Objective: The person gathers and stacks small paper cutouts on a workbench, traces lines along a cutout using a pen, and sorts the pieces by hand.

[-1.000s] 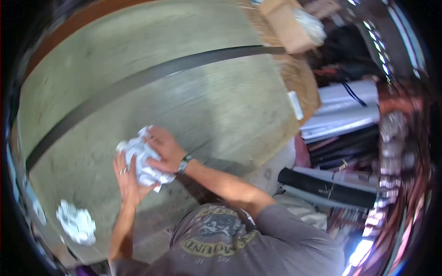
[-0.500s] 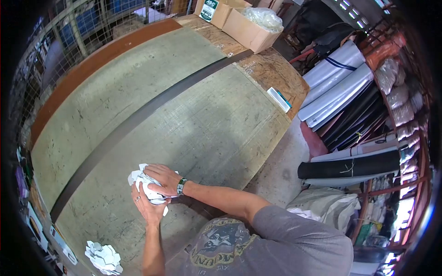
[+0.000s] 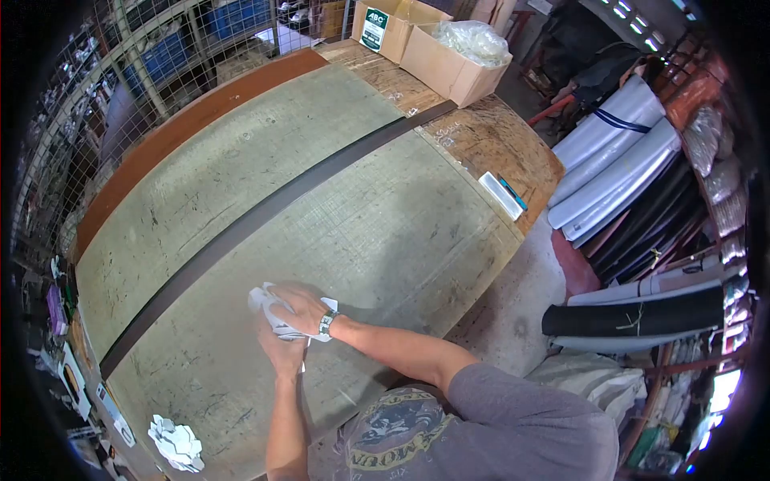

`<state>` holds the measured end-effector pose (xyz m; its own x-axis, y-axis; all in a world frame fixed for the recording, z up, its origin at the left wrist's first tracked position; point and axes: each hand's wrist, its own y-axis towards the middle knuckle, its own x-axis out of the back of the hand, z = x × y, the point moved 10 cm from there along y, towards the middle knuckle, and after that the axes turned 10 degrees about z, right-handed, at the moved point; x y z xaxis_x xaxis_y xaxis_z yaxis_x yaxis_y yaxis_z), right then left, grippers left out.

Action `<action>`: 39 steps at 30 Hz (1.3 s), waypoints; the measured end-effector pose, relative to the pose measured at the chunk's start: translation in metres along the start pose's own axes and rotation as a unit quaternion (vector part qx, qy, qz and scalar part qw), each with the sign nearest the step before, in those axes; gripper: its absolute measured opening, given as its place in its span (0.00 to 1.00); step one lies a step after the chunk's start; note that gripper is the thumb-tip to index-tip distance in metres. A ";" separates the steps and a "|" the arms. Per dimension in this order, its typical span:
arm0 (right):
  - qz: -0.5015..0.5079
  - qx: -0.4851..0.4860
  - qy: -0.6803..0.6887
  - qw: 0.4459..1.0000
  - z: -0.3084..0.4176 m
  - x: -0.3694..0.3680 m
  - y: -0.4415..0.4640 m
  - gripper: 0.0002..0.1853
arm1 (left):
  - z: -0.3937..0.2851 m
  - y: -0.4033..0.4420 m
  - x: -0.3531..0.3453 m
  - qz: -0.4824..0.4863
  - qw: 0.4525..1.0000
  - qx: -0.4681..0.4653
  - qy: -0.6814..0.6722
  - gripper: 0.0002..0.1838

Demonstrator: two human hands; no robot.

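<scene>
A bunch of white cut-out pieces [image 3: 278, 322], thin like paper or card, is gathered between my two hands over the green-grey table top. My left hand [image 3: 282, 353] closes round the bunch from the near left side, its fingers partly hidden and blurred. From the far side my right hand [image 3: 301, 310], with a watch [image 3: 326, 322] on the wrist, lies over the pieces and grips them. Some white edges stick out beside the watch and below the hands. A second loose pile of white pieces [image 3: 175, 443] lies at the table's near left corner.
A long dark metal bar [image 3: 257, 204] crosses the table top [image 3: 345, 224]. A white box with a teal pen-like item [image 3: 504, 195] lies at the right edge. Cardboard boxes [image 3: 449, 64] stand at the far end. Rolls of sheet material [image 3: 613, 160] lean on the right.
The camera view has turned slightly, shifting the table rightward. My hands have drawn closer together around the white pieces, and the right hand now covers more of them.
</scene>
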<state>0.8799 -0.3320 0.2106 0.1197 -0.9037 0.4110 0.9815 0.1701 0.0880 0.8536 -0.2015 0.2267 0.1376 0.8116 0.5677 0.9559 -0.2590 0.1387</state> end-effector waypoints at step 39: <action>-0.119 -0.005 -0.139 0.983 -0.218 0.494 0.003 0.38 | -0.224 0.269 -0.387 0.251 0.959 -0.089 0.097 0.73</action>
<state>0.9745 -0.8632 0.2158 -0.1583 -0.7744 0.6126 0.9781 -0.0382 0.2045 0.9989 -0.7025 0.2263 0.5008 0.4534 0.7373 0.7202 -0.6907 -0.0644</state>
